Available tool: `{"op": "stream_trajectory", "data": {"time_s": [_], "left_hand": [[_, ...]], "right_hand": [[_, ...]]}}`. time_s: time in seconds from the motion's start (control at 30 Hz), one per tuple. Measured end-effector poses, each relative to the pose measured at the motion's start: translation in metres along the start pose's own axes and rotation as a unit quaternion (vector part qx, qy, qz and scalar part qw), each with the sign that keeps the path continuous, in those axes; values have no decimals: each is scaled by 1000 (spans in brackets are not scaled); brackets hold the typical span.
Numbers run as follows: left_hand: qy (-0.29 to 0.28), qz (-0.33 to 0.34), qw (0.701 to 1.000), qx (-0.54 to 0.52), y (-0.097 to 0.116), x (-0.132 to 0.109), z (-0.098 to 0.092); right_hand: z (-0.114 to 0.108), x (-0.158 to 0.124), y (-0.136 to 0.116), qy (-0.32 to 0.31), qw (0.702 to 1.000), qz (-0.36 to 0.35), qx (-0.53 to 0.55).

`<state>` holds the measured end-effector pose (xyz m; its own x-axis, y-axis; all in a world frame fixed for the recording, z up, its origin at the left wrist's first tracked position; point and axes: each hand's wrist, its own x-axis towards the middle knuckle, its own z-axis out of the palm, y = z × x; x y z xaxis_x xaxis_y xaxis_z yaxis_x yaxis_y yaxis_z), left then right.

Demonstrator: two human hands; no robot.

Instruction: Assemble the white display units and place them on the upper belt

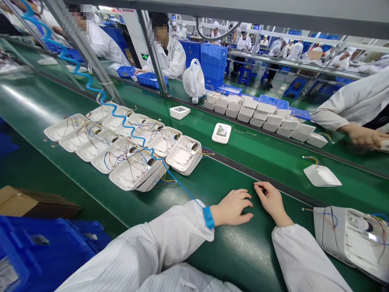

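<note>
My left hand, with a blue wrist strap at its cuff, is over the green bench with fingers spread and nothing in it. Just to its right, my right hand is beside the dark conveyor edge, fingers loosely bent and no object visible in them. Left of my hands, white plastic housings with loose coloured wires stand in rows, some stacked. More open housings stand to the right of my right arm. On the green belt ahead lies a white device with a screen.
A coiled blue cord hangs across the housings to my strap. On the belt are another white unit and a wired white shell. White shells line the far side near a fan. A co-worker's hand is at right.
</note>
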<state>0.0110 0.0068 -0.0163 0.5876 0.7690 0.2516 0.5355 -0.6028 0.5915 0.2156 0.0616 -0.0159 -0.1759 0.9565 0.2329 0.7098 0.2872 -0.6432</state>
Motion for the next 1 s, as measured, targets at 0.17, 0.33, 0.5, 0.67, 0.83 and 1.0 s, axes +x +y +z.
{"op": "stream_trajectory", "data": {"time_s": [0.17,0.33,0.5,0.67,0.83,1.0], "left_hand": [[4,1,1000,2,0,0,0],[-3,5,1000,8,0,1,1],[-4,5,1000,9,0,1,0],[-5,4,1000,6,0,1,1],[-4,4,1000,6,-1,1,2],[-4,3,1000,-3,-1,1,1]], "right_hand": [[0,0,1,-4,1000,4,-2],[1,0,3,-7,1000,4,-14],[0,0,2,-5,1000,-1,-16],[0,1,2,-3,1000,-1,-18],[0,1,2,-5,1000,1,-19],[0,1,2,-4,1000,0,-25]]}}
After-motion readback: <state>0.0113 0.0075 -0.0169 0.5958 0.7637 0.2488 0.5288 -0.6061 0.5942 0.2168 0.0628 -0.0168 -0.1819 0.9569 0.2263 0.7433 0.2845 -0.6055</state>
